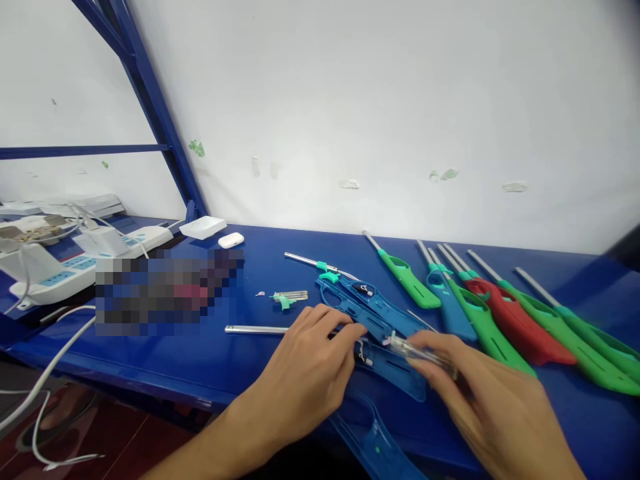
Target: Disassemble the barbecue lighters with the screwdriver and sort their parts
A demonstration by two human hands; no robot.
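Note:
My left hand is closed around the neck of a blue lighter half-shell, from which a thin metal tube sticks out to the left. Between the thumb and fingers of my right hand is a clear plastic lighter fuel tank, held just above that half-shell. Behind my hands lie more blue half-shells with a second metal tube and a teal clip. Another blue shell piece lies near the front edge, partly cut off by the frame.
Assembled long lighters, including a green one and a red one, lie on the blue table at right. Another clear tank and a teal trigger are left of the shells. A power strip stands far left, beside a blurred patch.

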